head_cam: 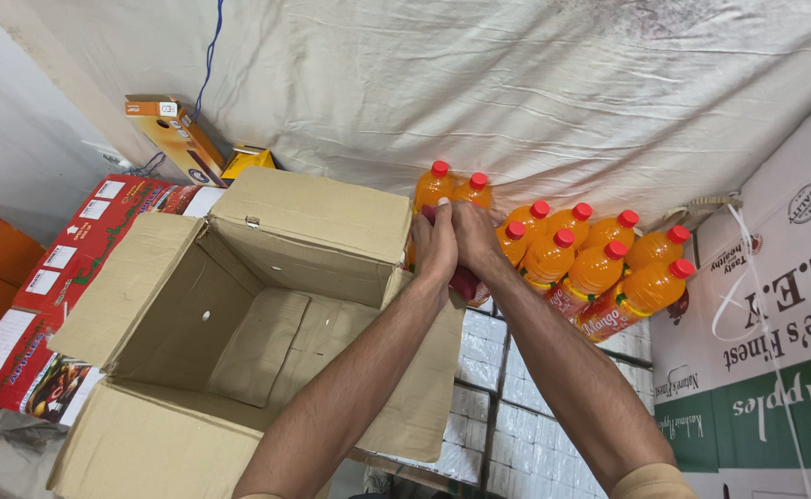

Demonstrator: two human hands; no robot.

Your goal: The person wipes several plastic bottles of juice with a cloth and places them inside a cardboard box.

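Frame centre: left hand [436, 248] and right hand [476, 238], both grips clamped on two orange juice bottles [453, 189]. Eight more bottles [590, 259] lying right of hands. One open cardboard box [239, 314], left-centre, empty.

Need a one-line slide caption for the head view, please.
Both hands, left hand and right hand, grip two orange bottles beside an open cardboard box.

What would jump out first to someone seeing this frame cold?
The cluster of orange juice bottles with red caps, right of centre against the white sheet. The left hand and right hand meet on two bottles at the cluster's left end. Below them gapes a big open cardboard box, nothing visible inside.
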